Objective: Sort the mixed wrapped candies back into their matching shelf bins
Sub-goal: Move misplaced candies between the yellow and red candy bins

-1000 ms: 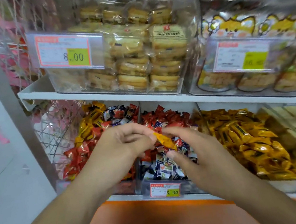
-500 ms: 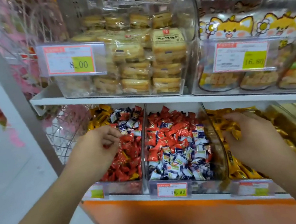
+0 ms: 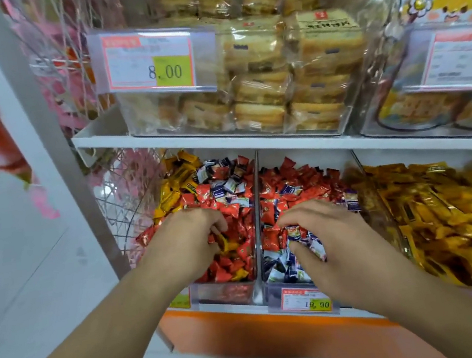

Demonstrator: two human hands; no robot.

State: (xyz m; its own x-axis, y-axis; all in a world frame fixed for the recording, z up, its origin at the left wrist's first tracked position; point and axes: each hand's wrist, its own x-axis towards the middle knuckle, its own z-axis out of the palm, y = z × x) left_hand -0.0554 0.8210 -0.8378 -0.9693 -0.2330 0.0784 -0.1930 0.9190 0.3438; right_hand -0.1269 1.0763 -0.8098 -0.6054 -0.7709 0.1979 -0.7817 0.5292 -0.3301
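Item: mixed wrapped candies, lower shelf, three clear bins side by side.

Left bin (image 3: 222,293): mostly red candies (image 3: 239,256), with yellow strays (image 3: 171,196) heaped at the back-left corner and blue-and-white strays (image 3: 221,189) toward the back. One yellow piece (image 3: 225,244) just under the left hand (image 3: 189,242); fingers (image 3: 217,226) curled down into the pile, apparently closing on that piece, grip not certain.

Middle bin (image 3: 277,293): red candies at the back, blue-and-white candies (image 3: 279,266) at the front. Right hand (image 3: 336,243) over the front heap, fingers curled round a small clutch of blue-and-white pieces (image 3: 312,246).

Right bin (image 3: 384,219): yellow candies (image 3: 450,216), seemingly uniform.

Step in hand, by judgement: picking strays, both hands at once. Next move likely calls for lifting the yellow piece clear, carrying it across the middle bin to the right bin, without spilling neighbours.

Edges: upright clear divider (image 3: 257,221) between left and middle bins, standing between the two hands; slanted divider (image 3: 377,190) before the right bin. Upper shelf (image 3: 182,144) close overhead, limiting lift height. Price tag (image 3: 305,302) on the middle bin front, below the right wrist. Open room toward the person, above the floor (image 3: 32,280).
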